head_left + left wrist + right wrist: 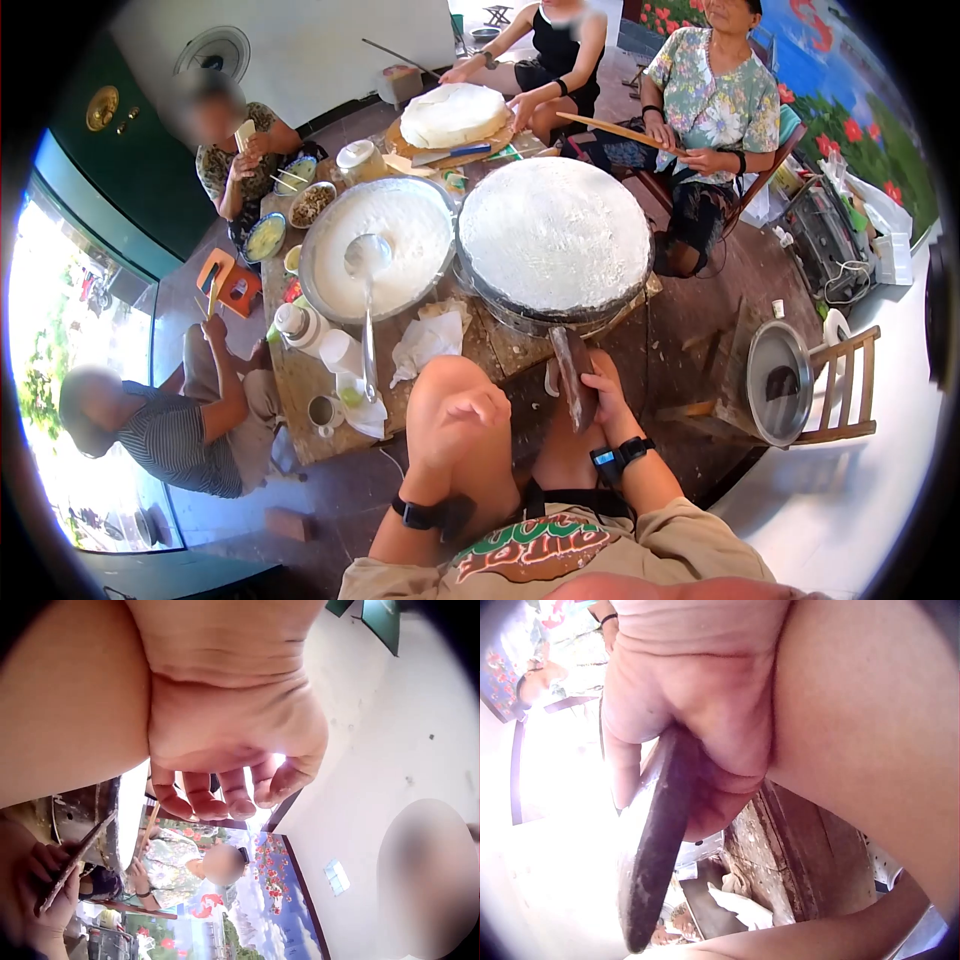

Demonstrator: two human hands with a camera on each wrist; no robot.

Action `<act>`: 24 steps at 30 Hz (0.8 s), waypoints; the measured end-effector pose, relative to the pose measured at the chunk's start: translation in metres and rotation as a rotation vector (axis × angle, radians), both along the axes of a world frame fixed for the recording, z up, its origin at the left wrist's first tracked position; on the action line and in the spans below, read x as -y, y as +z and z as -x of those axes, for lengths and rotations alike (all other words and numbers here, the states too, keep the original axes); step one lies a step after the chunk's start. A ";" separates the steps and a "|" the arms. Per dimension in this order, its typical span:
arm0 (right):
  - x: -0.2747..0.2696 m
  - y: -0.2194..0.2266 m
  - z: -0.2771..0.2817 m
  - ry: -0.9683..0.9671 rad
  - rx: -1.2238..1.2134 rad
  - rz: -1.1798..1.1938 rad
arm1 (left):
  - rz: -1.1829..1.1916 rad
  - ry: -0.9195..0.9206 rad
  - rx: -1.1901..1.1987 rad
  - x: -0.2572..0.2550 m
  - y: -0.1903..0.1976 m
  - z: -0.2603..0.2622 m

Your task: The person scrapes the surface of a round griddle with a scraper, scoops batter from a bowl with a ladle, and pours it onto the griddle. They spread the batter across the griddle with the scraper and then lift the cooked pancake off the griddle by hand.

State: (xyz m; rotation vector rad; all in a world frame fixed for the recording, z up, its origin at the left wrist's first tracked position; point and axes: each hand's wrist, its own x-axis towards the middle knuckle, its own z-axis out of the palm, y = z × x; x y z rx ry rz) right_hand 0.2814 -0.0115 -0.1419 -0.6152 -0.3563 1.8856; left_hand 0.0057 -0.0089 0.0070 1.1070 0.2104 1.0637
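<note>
My right hand (603,393) grips a flat dark wooden scraper (572,378) between thumb and fingers, held on edge at the table's front. In the right wrist view the scraper (656,840) slants down out of the palm. Just beyond it is a round griddle (555,235) covered with a white, floury-looking layer. My left hand (465,410) lies over my left knee, holding nothing; its fingers hang loosely curled in the left wrist view. Left of the griddle, a wide metal basin (330,215) contains white batter, with a metal ladle (369,320) resting in it.
The wooden table (490,340) also bears a thermos (298,322), a metal mug (325,412), crumpled paper (430,345) and bowls of food (313,204). A stack of white sheets (452,115) is at the back. Several people sit around. At right, a chair (845,385) adjoins a metal basin (780,385).
</note>
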 end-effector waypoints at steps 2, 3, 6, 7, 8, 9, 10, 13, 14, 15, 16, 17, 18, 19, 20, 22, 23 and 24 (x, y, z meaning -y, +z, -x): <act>0.001 -0.002 0.000 -0.009 -0.008 0.015 | -0.049 -0.002 -0.105 0.002 0.001 0.001; 0.002 -0.002 -0.001 -0.007 -0.005 0.023 | -0.020 -0.016 -0.127 0.004 0.003 0.001; 0.003 -0.003 -0.003 -0.006 -0.001 0.041 | 0.019 -0.044 -0.170 0.008 0.011 0.000; 0.003 -0.004 -0.003 -0.008 -0.004 0.042 | -0.003 -0.042 -0.171 0.007 0.012 0.000; 0.002 -0.005 -0.002 -0.010 -0.010 0.039 | -0.028 -0.039 -0.174 0.006 0.014 -0.001; 0.001 -0.005 0.000 -0.020 0.009 0.032 | -0.046 -0.037 -0.177 0.004 0.013 -0.001; 0.002 -0.001 0.001 -0.029 0.028 0.026 | -0.063 -0.034 -0.181 0.003 0.012 -0.001; 0.002 0.006 0.003 -0.032 0.038 0.017 | -0.036 -0.053 -0.155 0.005 0.014 0.000; 0.003 0.009 0.004 -0.029 0.035 0.019 | -0.011 -0.065 -0.139 0.006 0.015 0.000; 0.003 0.011 0.005 -0.034 0.047 0.026 | -0.001 -0.067 -0.132 0.006 0.013 0.000; 0.003 0.014 0.006 -0.040 0.060 0.034 | 0.010 -0.068 -0.126 0.005 0.009 0.000; 0.003 0.016 0.006 -0.044 0.072 0.042 | 0.022 -0.068 -0.119 0.006 0.007 0.001; 0.003 0.018 0.007 -0.042 0.072 0.042 | 0.012 -0.063 -0.154 0.006 0.007 0.002; 0.003 0.018 0.007 -0.040 0.072 0.042 | 0.001 -0.058 -0.189 0.006 0.009 0.002; 0.003 0.019 0.007 -0.038 0.072 0.041 | -0.010 -0.054 -0.224 0.006 0.009 0.002; 0.003 0.023 0.008 -0.041 0.085 0.029 | 0.033 -0.046 -0.220 0.007 0.010 0.000; 0.003 0.024 0.008 -0.044 0.091 0.023 | 0.054 -0.043 -0.217 0.007 0.010 -0.001; 0.003 0.023 0.008 -0.039 0.088 0.018 | 0.051 -0.040 -0.196 0.007 0.008 -0.002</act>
